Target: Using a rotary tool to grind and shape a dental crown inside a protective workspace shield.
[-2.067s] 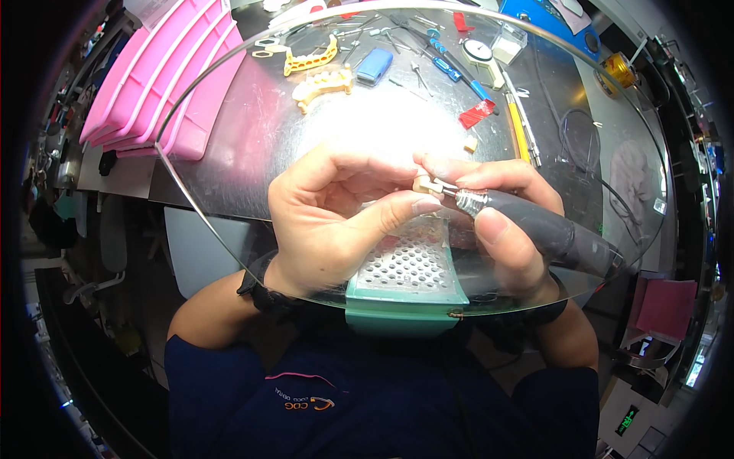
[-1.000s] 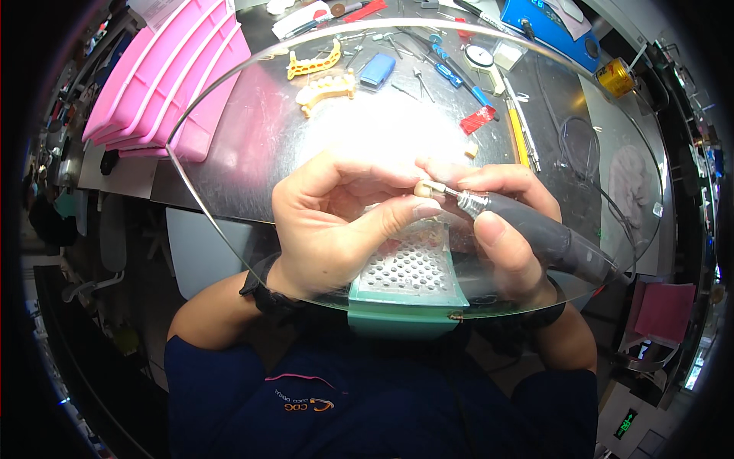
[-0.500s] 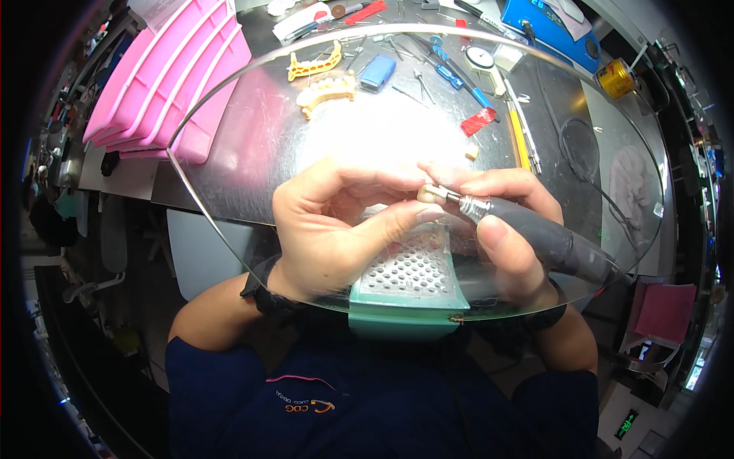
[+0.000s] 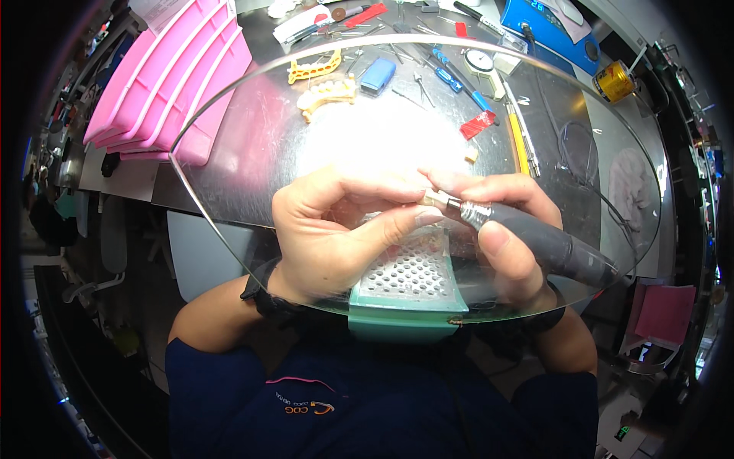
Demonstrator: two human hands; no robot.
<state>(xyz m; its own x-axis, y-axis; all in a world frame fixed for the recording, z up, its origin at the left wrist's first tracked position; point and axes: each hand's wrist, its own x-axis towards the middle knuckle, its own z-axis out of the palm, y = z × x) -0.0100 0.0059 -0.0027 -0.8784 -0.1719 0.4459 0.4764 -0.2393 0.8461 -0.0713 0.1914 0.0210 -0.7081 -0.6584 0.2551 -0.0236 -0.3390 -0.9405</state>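
Observation:
Between thumb and fingertips my left hand [image 4: 329, 222] pinches a small, pale dental crown [image 4: 430, 197], mostly covered by the fingers. My right hand [image 4: 516, 222] is wrapped round a black rotary handpiece [image 4: 547, 239], held like a pen and pointing left. Its metal shank reaches the crown, and its tip seems to touch it. Both hands are close together, above a green-framed perforated grate [image 4: 409, 271] at the bench edge. A clear shield [image 4: 229, 76] with a bright rim lies between my view and the hands.
Beyond the hands lie yellow dental models [image 4: 327, 93], a blue block [image 4: 378, 75], a dial gauge [image 4: 480, 61] and several burs and pens. Pink stacked trays [image 4: 172, 84] stand at left. At right are a blue control unit [image 4: 552, 34], a yellow can [image 4: 614, 81] and a cable [image 4: 562, 138].
The crown has turned slightly in my left fingertips, so less of its rounded side shows. The handpiece has shifted a little downward. The shield's rim sits slightly lower in view.

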